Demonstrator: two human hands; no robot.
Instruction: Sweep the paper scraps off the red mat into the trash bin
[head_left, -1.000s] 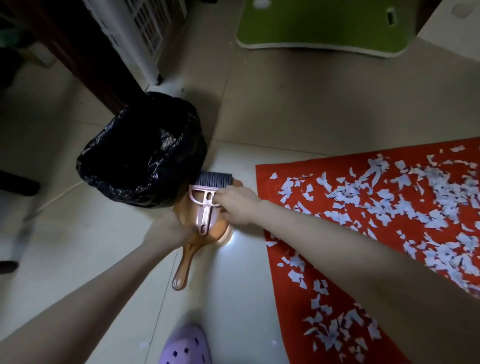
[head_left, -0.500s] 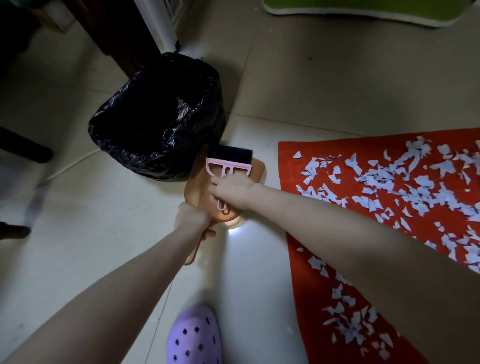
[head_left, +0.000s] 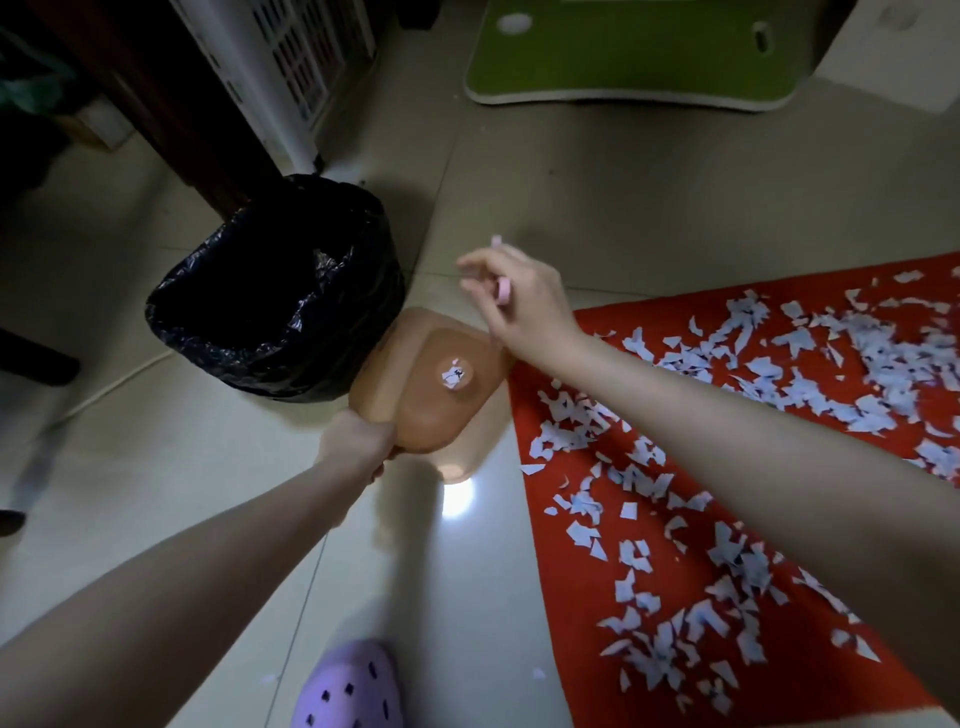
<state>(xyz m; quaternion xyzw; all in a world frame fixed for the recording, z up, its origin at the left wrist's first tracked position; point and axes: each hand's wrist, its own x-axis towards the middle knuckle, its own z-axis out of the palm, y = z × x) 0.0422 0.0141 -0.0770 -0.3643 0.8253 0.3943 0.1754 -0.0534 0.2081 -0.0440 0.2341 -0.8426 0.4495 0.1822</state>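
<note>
Lifting off the pan (head_left: 415, 415) now, the brush (head_left: 503, 289) sits gripped in the right hand (head_left: 524, 306); left hand (head_left: 354, 441) still grips the pan's handle.

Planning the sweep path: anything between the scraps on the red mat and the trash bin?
Only the dustpan, held by the left hand, lies between the red mat and the trash bin. Nothing else visible; the bin's mouth is open. The right hand holds the pink brush near the mat's corner.

Both arms out forward; left hand (head_left: 358, 441) grips dustpan (head_left: 431, 384) at its near end; right hand (head_left: 522, 296) held higher, fingers curled round pink brush (head_left: 503, 290).
</note>
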